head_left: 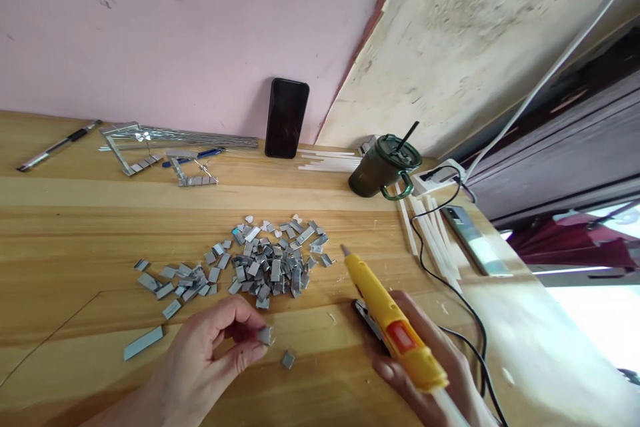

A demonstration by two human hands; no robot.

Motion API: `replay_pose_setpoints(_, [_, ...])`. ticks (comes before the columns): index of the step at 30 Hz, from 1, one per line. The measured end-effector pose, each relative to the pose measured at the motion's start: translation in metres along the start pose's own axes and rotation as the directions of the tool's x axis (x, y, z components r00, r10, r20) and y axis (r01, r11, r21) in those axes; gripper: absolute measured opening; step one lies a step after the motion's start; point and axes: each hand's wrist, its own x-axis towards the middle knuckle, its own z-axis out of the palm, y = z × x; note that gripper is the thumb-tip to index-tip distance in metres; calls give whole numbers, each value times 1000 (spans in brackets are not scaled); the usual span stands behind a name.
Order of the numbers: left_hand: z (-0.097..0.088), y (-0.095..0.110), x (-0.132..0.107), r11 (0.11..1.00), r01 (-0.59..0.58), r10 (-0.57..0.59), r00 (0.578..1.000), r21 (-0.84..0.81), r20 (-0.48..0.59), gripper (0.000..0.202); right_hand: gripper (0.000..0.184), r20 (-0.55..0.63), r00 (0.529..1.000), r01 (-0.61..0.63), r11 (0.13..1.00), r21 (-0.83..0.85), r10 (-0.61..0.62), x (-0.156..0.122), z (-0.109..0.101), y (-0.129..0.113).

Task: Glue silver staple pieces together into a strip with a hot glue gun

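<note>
Well in from the tabletop's (pixel 65 227) back edge, our left hand (pixel 207 353) pinches a metal piece (pixel 265 335); our right hand (pixel 453 357) wraps a glue gun (pixel 383 307). We're seemingly gluing; next calls for bringing nozzle (pixel 345 251) and piece together.

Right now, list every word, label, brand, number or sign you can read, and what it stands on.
No text is readable.
Yellow hot glue gun, red panel: any lettering is too blurred.
Small metal pieces: any marks are too small.
Green lidded mug: no readable mark.
Upright black smartphone: no readable text.
Clear-barrelled pen: any print is too small.
</note>
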Motion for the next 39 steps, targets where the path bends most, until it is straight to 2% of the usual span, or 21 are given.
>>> replay_pose_setpoints(1, [-1,-3,1,999,-30,29,1000,19,5,5,32,-37,995,88,986,-140,-94,6,-2,1])
replay_pose_setpoints(2, [-1,-5,3,997,-61,60,998,41,15,4,29,-80,977,166,937,-307,-200,12,-4,2])
replay_pose_setpoints(3, [-1,-8,4,993,-93,92,996,67,24,4,26,-107,951,212,862,-461,-291,19,-7,2])
replay_pose_setpoints(5, [-2,-13,6,981,-148,145,989,124,27,2,20,-106,912,222,695,-684,-396,34,-15,2])
replay_pose_setpoints(8, [-2,-19,9,962,-195,196,981,193,13,2,15,-30,913,201,515,-833,-406,57,-27,2])
replay_pose_setpoints(12, [-3,-23,10,942,-231,230,973,243,33,5,16,45,951,176,416,-892,-305,88,-29,6])
replay_pose_setpoints(16, [-5,-23,10,917,-259,242,966,302,92,8,19,55,959,169,406,-898,-277,109,-21,12])
replay_pose_setpoints(19, [-6,-19,10,900,-323,309,946,292,93,11,22,38,964,146,409,-901,-261,117,-18,15])
replay_pose_setpoints(25, [-7,-11,10,863,-455,461,887,221,26,14,23,5,970,111,423,-899,-243,120,-23,20])
replay_pose_setpoints(32, [-7,-17,12,827,-505,500,862,247,85,15,28,26,967,138,440,-887,-253,121,-24,22])
replay_pose_setpoints(36, [-7,-27,12,759,-538,516,841,366,166,16,36,38,956,170,440,-882,-292,112,-28,16])
replay_pose_setpoints(39, [-8,-30,10,716,-529,483,846,455,223,17,28,33,923,223,466,-856,-383,84,-19,1])
